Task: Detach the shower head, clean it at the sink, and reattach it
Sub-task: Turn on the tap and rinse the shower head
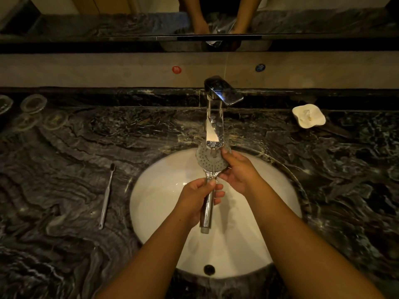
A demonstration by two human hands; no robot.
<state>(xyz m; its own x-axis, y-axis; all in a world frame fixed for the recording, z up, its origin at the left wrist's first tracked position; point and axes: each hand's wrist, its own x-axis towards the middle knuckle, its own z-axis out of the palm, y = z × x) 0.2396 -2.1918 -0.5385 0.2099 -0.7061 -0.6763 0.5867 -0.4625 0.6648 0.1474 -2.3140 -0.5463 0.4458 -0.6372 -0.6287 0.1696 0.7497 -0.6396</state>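
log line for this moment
stage: cleaning at sink | shower head: detached, face up under faucet | left hand: grips handle | right hand: holds head rim

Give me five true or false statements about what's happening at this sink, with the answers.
1. The left hand grips the shower head by its handle. True.
2. The shower head's nozzle face is under the faucet spout. True.
3. The right hand rests on the faucet lever. False: it holds the shower head's rim.
4. A toothbrush lies in the sink. False: it lies on the counter, left of the sink.
5. The white dish sits on the counter right of the faucet. True.
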